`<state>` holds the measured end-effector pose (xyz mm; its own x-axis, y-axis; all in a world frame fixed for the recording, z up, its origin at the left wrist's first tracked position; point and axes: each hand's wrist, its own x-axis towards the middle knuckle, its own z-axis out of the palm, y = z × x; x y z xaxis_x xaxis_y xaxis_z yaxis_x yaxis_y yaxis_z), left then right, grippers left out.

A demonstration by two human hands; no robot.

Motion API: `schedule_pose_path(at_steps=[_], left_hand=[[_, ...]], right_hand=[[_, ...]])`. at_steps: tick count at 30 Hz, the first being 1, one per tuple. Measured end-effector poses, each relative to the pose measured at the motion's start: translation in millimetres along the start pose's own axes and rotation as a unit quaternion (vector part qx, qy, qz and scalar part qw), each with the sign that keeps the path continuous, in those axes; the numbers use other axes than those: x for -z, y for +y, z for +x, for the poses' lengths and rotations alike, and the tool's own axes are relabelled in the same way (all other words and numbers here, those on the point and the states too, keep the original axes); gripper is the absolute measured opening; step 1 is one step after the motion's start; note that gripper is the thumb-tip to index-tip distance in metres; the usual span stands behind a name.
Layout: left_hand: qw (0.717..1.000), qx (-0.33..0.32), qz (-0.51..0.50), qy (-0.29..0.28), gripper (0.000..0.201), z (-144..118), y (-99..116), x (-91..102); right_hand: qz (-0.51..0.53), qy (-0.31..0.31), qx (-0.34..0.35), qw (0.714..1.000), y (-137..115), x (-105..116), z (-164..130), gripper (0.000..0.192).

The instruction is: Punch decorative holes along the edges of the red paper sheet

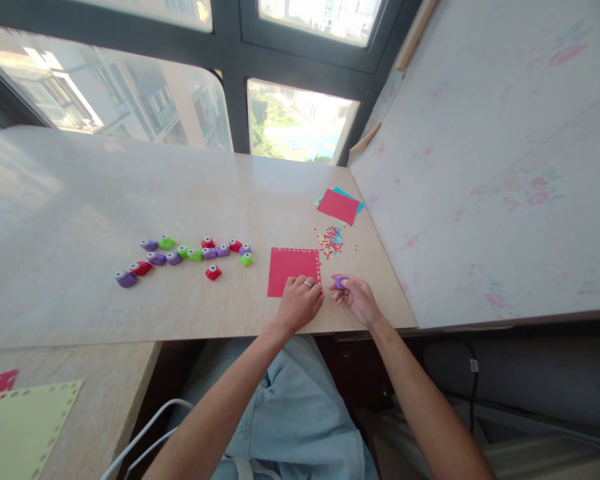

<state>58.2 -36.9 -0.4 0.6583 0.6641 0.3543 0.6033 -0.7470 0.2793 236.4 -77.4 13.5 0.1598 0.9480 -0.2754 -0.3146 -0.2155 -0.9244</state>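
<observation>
A square sheet of red paper [286, 268] lies on the sill, with small punched holes along its top edge and part of its right edge. My left hand [303, 299], a ring on one finger, has its curled fingers on the sheet's lower right corner and covers it. Just right of the paper, my right hand [356, 297] grips a small purple craft punch [340, 282] between thumb and fingers. The punch is apart from the paper. Beyond the hands lies a pile of tiny punched paper bits [332, 241] in red, blue and pale yellow.
Several purple, green and red craft punches [173, 257] stand in uneven rows to the left. Stacked red and blue paper [339, 206] lies near the papered wall [480, 173]. A pale yellow punched sheet [25, 427] rests on the lower left surface, near a white cable [153, 423].
</observation>
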Motion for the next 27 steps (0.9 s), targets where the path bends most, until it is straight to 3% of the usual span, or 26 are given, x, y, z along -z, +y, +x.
schedule_pose_path(at_steps=[27], left_hand=[[0.998,0.058,-0.018,0.017,0.018,4.8,5.5,-6.1]], right_hand=[[-0.033,0.001,-0.004,0.999,9.7,3.3,1.6,0.035]])
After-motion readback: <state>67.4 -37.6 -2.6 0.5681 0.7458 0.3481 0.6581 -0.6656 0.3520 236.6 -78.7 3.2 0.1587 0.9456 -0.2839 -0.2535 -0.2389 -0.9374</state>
